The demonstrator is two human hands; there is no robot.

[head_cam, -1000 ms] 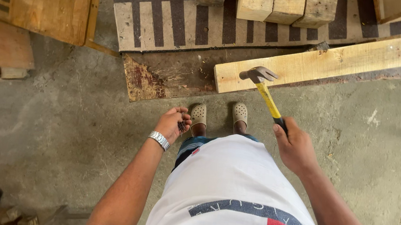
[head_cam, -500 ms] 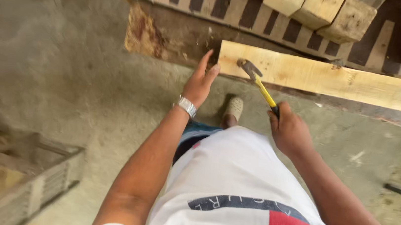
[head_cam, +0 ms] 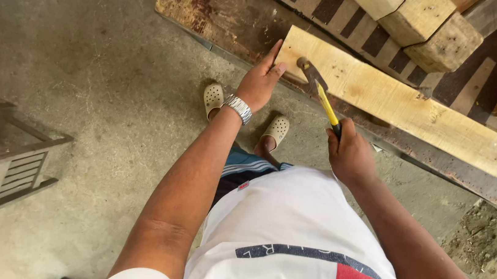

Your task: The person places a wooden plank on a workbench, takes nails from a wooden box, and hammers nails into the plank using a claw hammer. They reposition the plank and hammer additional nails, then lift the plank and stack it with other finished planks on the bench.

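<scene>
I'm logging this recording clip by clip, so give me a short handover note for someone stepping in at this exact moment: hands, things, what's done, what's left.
Left hand: open, fingers laid on the near end of the pale plank, holding nothing.
Right hand: closed round the yellow-handled hammer, whose head is at the plank close to the left hand.
Plank: lies flat across a dark rusty sheet, with wooden blocks behind it.
Done: plank is in place and steadied; whether any nail is started is too small to tell.
Left: probably the hammering at the near end, keeping the left fingers away from the head.
</scene>
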